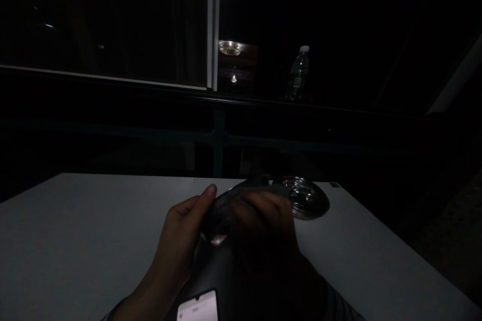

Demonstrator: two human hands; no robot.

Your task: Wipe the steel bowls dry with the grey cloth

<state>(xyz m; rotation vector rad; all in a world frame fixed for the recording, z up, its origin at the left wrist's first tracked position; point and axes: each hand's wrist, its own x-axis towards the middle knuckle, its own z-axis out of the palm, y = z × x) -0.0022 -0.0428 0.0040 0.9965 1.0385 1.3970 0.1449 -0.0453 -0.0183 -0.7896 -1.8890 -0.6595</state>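
My left hand (181, 233) grips the near-left side of a shiny metal bowl (218, 220), thumb up along its rim. The bowl is tilted above the table, and deep shadow hides much of it. Over its right side, my right hand (267, 213) is closed with curled fingers, slightly smeared by motion. A dark grey, limp piece that looks like a cloth (280, 189) shows at its fingers. Just beyond the right hand, a stack of shiny metal bowls (311, 200) rests on the table.
The white table (94, 220) spans the foreground. A lit phone (199, 307) lies below my hands at the bottom edge. Behind the table, a clear plastic bottle with a white cap (298, 74) stands on a dark ledge by the window frame (213, 25). The room is very dark.
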